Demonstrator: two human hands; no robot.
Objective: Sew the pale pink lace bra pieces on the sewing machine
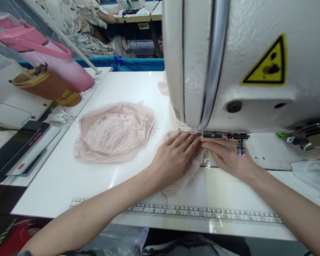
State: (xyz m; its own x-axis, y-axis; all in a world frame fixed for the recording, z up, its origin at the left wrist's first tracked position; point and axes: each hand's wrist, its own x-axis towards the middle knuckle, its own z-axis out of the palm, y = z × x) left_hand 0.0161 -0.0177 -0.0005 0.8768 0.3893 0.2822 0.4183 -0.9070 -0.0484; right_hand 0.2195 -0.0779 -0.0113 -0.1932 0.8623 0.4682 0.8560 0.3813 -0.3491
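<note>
Left hand (173, 156) lies flat on pink lace piece (195, 163), grip released, pressing only. Right hand (226, 156) does likewise, its fingertips meeting the left's just below presser foot (216, 135). Lace piece lies on white tabletop (69, 177) under sewing machine (245, 71). Lace stack (113, 131) sits apart, to the left.

White table (69, 177) with pink lace pile (113, 131), lace piece (194, 167), ruler strip (202, 213) and sewing machine (242, 64)

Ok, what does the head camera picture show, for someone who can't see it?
The left hand and right hand press a pink lace piece flat beneath a white sewing machine. A lace pile lies to their left on the white table.
</note>
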